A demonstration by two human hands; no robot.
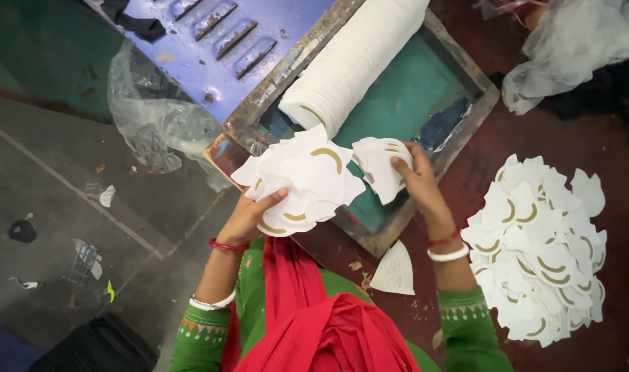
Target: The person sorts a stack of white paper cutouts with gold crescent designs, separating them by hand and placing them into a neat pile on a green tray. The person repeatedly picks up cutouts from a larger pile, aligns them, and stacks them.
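Here, left hand (249,219): closed around a loose bunch of white paper cutouts (302,180) with gold arcs, held above the frame's edge.
Right hand (416,180): closed on a smaller stack of cutouts (378,164).
Frame (477,81): green screen, a white roll (352,60) laid on it.
Pile (540,248): more cutouts spread on the red floor, right.

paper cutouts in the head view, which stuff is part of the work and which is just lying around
In use: left hand with fanned cutouts; right hand with small bunch; pile; framed screen.
Lying about: plastic bags; single piece; floor scraps.
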